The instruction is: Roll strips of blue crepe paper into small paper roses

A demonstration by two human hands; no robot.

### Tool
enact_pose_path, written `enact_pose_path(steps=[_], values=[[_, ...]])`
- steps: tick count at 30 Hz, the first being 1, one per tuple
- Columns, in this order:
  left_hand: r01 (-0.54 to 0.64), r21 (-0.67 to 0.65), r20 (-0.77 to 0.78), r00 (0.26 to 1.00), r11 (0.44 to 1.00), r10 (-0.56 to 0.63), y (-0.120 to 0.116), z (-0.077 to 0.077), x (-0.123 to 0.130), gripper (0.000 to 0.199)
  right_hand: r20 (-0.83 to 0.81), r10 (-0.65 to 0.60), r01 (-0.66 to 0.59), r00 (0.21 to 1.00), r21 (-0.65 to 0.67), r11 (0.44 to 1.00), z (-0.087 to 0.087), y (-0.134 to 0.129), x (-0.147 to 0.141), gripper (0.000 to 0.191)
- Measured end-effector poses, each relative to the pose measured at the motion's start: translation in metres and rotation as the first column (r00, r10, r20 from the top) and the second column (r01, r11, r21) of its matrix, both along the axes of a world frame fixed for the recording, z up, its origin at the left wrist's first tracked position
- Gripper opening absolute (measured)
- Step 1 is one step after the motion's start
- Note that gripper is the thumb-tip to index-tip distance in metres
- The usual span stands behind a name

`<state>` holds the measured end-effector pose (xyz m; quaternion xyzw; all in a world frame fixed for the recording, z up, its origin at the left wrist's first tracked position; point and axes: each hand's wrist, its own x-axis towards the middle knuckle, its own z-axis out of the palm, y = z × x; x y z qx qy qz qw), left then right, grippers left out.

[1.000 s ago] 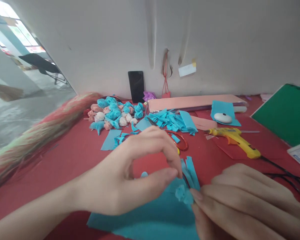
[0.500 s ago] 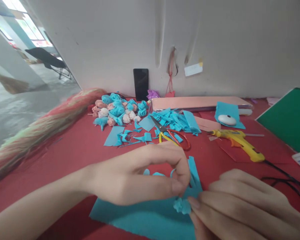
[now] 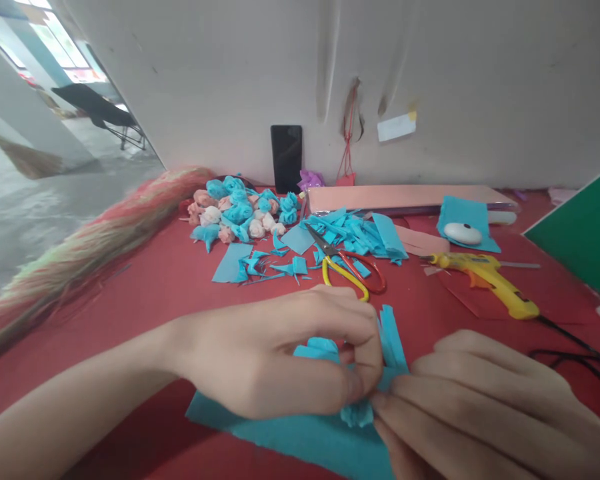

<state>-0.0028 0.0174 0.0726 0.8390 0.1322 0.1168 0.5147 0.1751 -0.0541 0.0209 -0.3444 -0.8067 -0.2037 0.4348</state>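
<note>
Between my two hands is a small ruffled blue crepe-paper flower (image 3: 357,413). My right hand (image 3: 485,400) pinches its right side between thumb and fingertips. From the left, my left hand (image 3: 290,363) has thumb and index finger closed on the flower's upper edge, hiding part of it. Under both hands a blue crepe-paper sheet (image 3: 300,443) lies flat on the red tabletop. A curled blue paper piece (image 3: 319,348) shows through the loop of my left fingers. Narrow blue strips (image 3: 392,337) stick out just beyond the fingertips.
Scissors (image 3: 347,263) lie beyond my left hand, beside blue paper scraps (image 3: 353,233). Paper roses (image 3: 237,210) are heaped at back left. A yellow glue gun (image 3: 490,277) and its cord are at right. A phone (image 3: 287,159) leans on the wall; a straw-like bundle (image 3: 105,233) edges the left.
My left thumb and index finger have come down onto the flower, which they were just above before. The view has shifted slightly.
</note>
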Motion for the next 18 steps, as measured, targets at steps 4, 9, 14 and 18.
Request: enact_pose_path(steps=[4,9,14,18], values=[[0.049,0.119,0.029,0.998,0.992,-0.053,0.004,0.0,-0.002,0.013,-0.087,0.049,-0.047,0.995,0.017,0.999,0.005,0.001,0.0,0.037],[0.012,0.172,0.067,0.997,0.985,-0.024,0.002,0.004,-0.007,0.016,-0.017,0.117,-0.117,0.993,0.008,0.993,0.008,0.006,0.009,0.039],[-0.005,0.245,0.087,0.996,0.969,-0.017,-0.003,0.006,-0.011,0.017,-0.089,0.076,-0.083,0.993,-0.075,0.994,-0.003,0.005,0.017,0.039],[-0.021,0.268,0.038,0.999,0.963,0.011,-0.004,0.006,-0.009,0.015,-0.043,0.056,-0.065,0.997,-0.236,0.97,0.002,0.002,0.015,0.043]])
